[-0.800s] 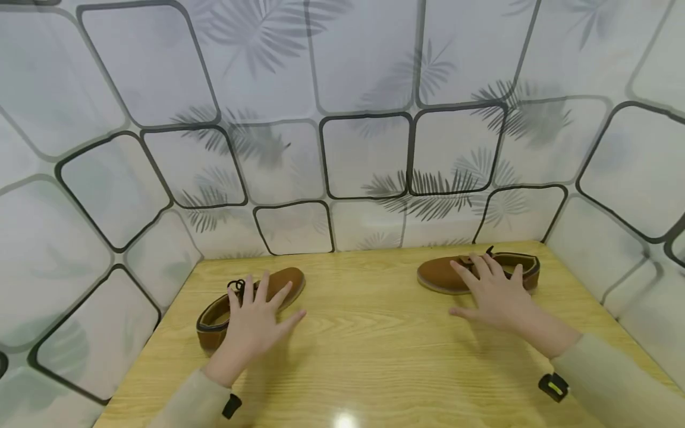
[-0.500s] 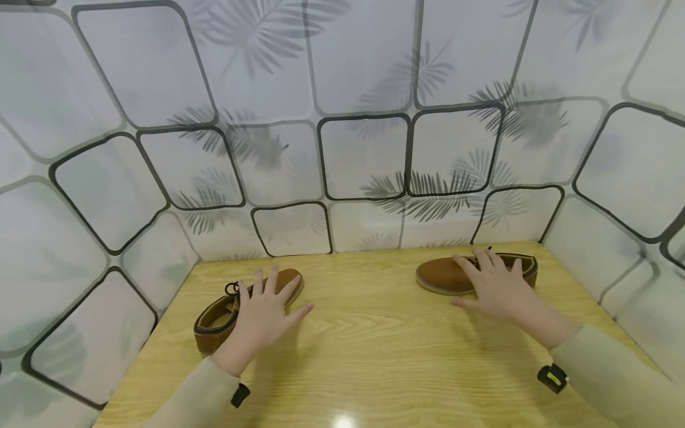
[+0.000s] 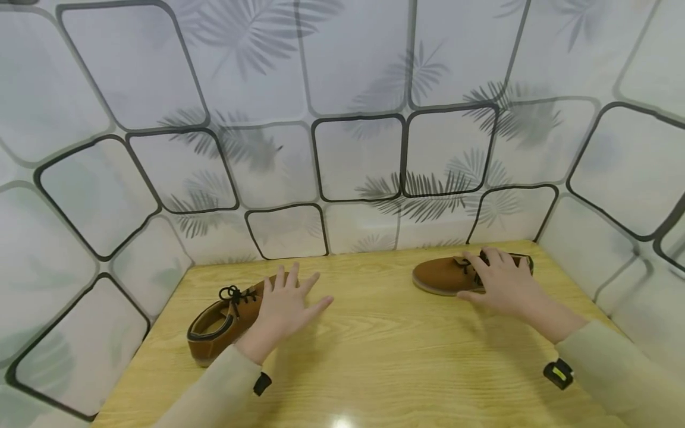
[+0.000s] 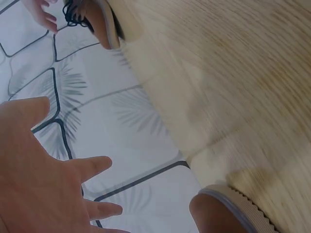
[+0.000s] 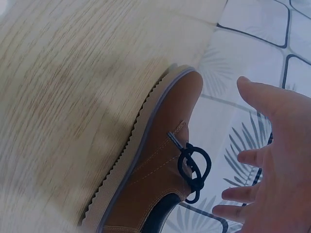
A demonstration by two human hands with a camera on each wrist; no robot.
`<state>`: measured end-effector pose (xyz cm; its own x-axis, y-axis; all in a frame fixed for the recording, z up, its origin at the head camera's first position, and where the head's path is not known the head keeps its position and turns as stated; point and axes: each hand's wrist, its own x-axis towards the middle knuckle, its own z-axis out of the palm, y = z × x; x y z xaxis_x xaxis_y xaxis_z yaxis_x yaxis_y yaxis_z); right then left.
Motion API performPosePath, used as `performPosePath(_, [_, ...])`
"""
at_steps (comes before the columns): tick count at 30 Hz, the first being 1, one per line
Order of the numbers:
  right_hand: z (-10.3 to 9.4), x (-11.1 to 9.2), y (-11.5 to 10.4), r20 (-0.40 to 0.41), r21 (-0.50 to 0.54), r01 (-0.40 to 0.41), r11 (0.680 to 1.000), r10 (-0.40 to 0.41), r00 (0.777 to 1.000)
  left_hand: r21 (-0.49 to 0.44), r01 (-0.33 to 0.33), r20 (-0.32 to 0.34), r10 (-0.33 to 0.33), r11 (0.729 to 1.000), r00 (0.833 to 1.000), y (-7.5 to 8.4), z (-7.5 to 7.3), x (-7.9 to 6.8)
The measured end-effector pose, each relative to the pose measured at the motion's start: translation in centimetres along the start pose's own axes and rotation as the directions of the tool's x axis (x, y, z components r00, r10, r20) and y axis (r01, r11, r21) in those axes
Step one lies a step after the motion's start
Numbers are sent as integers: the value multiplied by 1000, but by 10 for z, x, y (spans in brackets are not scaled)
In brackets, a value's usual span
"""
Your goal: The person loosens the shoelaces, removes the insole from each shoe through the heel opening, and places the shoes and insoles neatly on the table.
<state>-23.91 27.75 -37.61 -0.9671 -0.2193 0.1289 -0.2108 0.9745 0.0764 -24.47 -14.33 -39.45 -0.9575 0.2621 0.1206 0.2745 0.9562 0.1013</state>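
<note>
Two brown lace-up shoes with black laces stand upright on the wooden table. The left shoe [image 3: 243, 312] points its toe away and to the right; my left hand [image 3: 283, 309] hovers over its toe end with fingers spread, holding nothing. In the left wrist view a gap shows between that hand [image 4: 43, 170] and the shoe's toe [image 4: 214, 211]. The right shoe [image 3: 441, 275] lies sideways, toe to the left. Above its laced part is my right hand [image 3: 505, 288], fingers spread and apart from the shoe [image 5: 160, 145] in the right wrist view. This hand covers part of the opening.
The light wooden table [image 3: 364, 356] ends at a patterned cloth wall [image 3: 358, 160] behind and at both sides. Bare wood lies between the two shoes. A dark wrist device [image 3: 558, 373] sits at the right cuff, another [image 3: 261, 383] at the left.
My left hand has moved right and slightly away, from over the left shoe's laces toward its toe, uncovering the laces. My right hand has shifted slightly right along its shoe. Both shoes stay put.
</note>
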Motion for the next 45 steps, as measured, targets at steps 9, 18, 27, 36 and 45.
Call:
performPosePath(9, [2,3,7,-3,4,-6,1000,6,1000,-29,11,31,-10,1000,999,9,7,13])
performPosePath(18, [2,7,14,-7,30,-12,999,12,1000,-69,2,29,0,998,1000,23,11,25])
performPosePath(27, [4,10,22,-12,28,-17,999,17,1000,-146,-2,106,17,989,994,42,17,34])
performPosePath(36, [8,13,36,-19,44,-28,999,28,999,-184,-49,120,72,982,990,58,23,41])
performPosePath(45, [10,12,48,-21,30,-56,998,57,998,-235,-47,108,74,971,991,67,38,53])
